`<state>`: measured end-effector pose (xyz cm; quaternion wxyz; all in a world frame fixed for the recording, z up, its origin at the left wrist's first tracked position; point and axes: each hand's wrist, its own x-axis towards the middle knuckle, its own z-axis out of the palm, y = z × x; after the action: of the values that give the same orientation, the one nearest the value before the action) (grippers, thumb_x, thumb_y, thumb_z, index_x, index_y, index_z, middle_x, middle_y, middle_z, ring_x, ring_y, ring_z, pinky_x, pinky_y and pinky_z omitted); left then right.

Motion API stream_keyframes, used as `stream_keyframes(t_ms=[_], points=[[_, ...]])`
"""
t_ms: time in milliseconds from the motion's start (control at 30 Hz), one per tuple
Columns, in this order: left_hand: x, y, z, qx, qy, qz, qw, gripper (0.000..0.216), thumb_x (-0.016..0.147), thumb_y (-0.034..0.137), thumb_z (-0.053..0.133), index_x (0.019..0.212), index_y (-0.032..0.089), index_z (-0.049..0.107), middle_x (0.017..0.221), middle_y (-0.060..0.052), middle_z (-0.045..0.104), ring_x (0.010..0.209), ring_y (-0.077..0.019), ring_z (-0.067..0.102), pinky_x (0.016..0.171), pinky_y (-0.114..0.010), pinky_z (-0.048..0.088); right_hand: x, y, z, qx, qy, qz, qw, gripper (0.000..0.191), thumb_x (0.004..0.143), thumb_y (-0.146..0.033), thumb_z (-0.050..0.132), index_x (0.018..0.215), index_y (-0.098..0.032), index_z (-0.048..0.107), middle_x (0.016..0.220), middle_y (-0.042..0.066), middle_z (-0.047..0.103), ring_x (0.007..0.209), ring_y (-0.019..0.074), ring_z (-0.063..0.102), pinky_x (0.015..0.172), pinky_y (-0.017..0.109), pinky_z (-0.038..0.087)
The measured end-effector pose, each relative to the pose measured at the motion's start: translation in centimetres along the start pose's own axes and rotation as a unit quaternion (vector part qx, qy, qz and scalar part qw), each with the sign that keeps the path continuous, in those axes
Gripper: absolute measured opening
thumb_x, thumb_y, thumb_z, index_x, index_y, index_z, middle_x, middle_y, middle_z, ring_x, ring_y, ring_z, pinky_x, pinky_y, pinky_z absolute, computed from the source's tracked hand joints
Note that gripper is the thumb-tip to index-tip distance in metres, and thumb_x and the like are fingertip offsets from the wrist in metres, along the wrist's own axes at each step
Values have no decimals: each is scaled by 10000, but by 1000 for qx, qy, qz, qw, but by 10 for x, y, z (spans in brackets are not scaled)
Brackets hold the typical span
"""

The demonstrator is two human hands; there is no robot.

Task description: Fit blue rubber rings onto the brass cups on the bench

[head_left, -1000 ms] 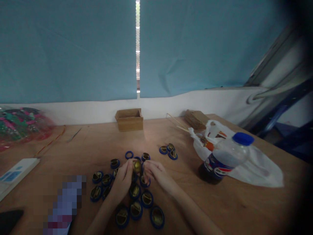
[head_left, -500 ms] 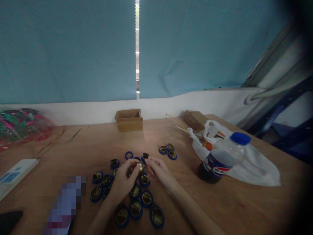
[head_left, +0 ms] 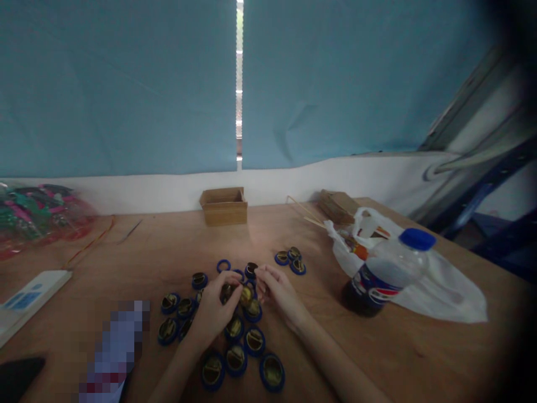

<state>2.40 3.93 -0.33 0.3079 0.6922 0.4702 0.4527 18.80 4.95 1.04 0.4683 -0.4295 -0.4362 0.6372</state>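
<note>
My left hand point(head_left: 215, 302) is bent over the middle of a group of round badges, thumb and forefinger close together at a small gold disc point(head_left: 246, 294). The disc appears gripped at its edge, though the contact is blurred. Just to its right, my right hand point(head_left: 274, 291) has its fingers curled in a pinch; what lies between them is hidden. Beneath and around both hands lie several blue-rimmed badges point(head_left: 254, 341) with gold pin backs. Beyond my left fingers rests a bare blue ring point(head_left: 224, 266).
Three more badges point(head_left: 294, 260) sit to the right. A cardboard box point(head_left: 224, 212) stands by the wall. At right are a cola bottle point(head_left: 377, 280) and a white plastic bag point(head_left: 448, 291). Leftward lie a white device point(head_left: 31, 296) and a bagged bundle point(head_left: 37, 215).
The gold disc has turned from nearly edge-on to more face-on and sits slightly lower. Both hands stay close together over the badges. The whole view has shifted slightly.
</note>
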Motion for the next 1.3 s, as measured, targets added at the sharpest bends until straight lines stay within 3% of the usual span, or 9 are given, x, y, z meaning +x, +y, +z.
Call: stream_keyframes(t_ms=[200,367,533,733,933,1100,1200,1300], points=[[-3,1,4,41,-29,18,999,140,837,222,546,942,217,638,955,-52,680,929,-222,605,860,-369,446,1,5,2,-21,0,-18,1000,337,752,-468,633,659,-192,464,484,-74,458,420,75,437,437,194,359],[-4,5,3,70,-29,23,997,141,860,254,530,955,223,630,982,-50,675,967,-228,591,880,-382,428,6,8,-2,-90,57,-62,992,306,811,-459,548,666,-203,465,485,-69,423,408,96,405,414,220,335],[-4,3,1,85,-31,29,995,125,870,251,516,935,217,617,968,-47,668,960,-224,588,869,-371,426,12,10,-13,-240,108,-178,948,315,844,-374,514,590,-192,468,548,-28,456,533,128,441,510,248,340],[-4,2,2,84,-36,33,995,109,869,221,512,921,220,607,957,-33,658,967,-214,579,877,-364,418,15,19,-18,-394,87,-168,899,315,872,-291,437,595,-170,529,552,-9,523,539,138,481,516,243,337],[-3,3,1,80,-33,31,996,124,878,203,486,921,218,601,955,-34,645,970,-208,576,881,-359,419,14,13,-26,-430,137,-179,874,225,856,-257,461,679,-167,567,617,10,569,575,156,522,552,255,365],[-5,2,3,82,-36,38,995,134,888,206,466,920,213,596,953,-45,635,979,-217,568,887,-370,414,19,13,-32,-464,163,-263,830,140,854,-209,484,883,-165,614,837,62,598,730,178,569,660,277,439],[-7,0,4,86,-36,41,995,141,891,213,458,926,210,595,959,-55,630,973,-223,567,881,-379,416,29,24,-31,-453,138,-281,835,112,838,-167,506,825,-176,617,841,55,598,757,177,582,686,280,462],[-6,0,5,91,-31,45,994,150,893,210,452,927,207,599,961,-57,632,978,-223,565,890,-383,414,38,32,-30,-445,158,-287,834,141,847,-155,500,751,-177,601,791,43,584,700,168,568,654,282,460]])
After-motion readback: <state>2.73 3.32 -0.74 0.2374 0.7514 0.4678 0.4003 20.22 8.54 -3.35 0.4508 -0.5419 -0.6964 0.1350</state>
